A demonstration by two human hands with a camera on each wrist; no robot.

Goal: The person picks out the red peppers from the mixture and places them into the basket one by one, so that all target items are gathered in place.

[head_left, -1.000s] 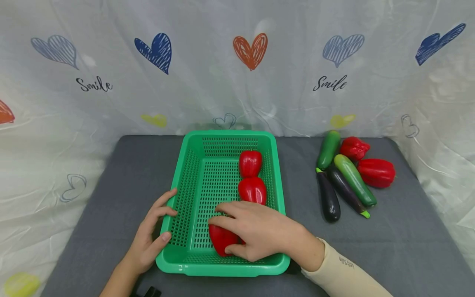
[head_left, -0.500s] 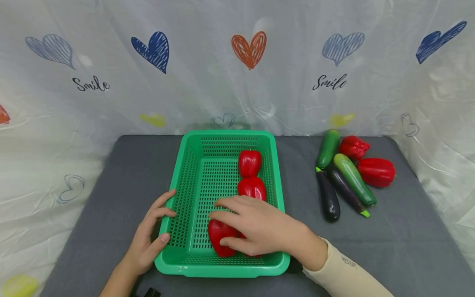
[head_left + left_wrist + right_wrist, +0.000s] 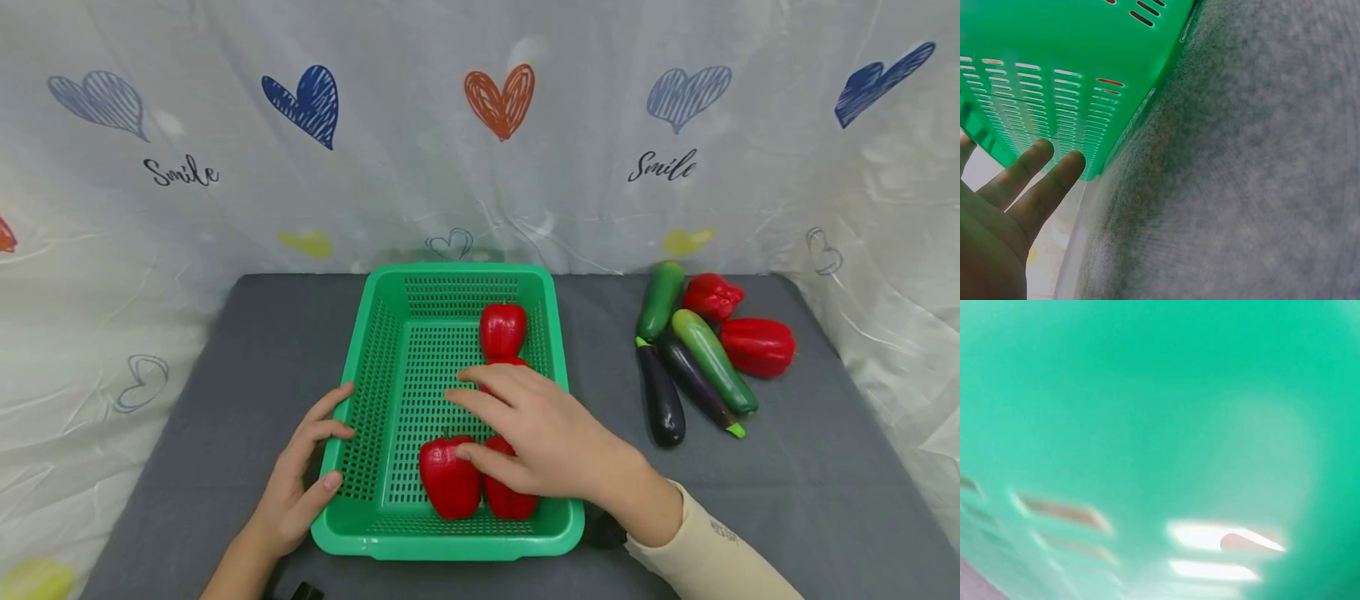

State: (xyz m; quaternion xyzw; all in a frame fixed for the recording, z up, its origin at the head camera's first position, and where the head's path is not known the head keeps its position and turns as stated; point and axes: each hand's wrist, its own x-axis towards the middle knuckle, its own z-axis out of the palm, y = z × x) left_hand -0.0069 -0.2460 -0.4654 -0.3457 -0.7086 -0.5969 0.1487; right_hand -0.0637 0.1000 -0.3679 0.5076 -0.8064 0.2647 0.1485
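A green perforated plastic basket (image 3: 442, 546) stands on the grey table with several red bell peppers inside. Two of them, a left pepper (image 3: 450, 479) and a right pepper (image 3: 508, 500), lie side by side at the near end. Farther back sits another pepper (image 3: 502, 331); one more is mostly hidden beneath my right hand (image 3: 551, 433). That hand hovers above the peppers, fingers spread and loosely bent, gripping nothing. My left hand (image 3: 296, 479) rests its fingertips at the basket's left rim. The left wrist view shows its straight fingers (image 3: 1054, 190) beside the basket's outer wall.
To the right lie two eggplants, a left one (image 3: 662, 396) and a right one (image 3: 697, 379), two zucchini, a dark one (image 3: 662, 298) and a lighter one (image 3: 716, 358), and two red peppers (image 3: 757, 347). Behind the table hangs a white curtain (image 3: 405, 167) with printed hearts.
My right hand has let go of the near-left pepper and moved back and to the right, uncovering the pepper beside it. My left hand stays at the rim.
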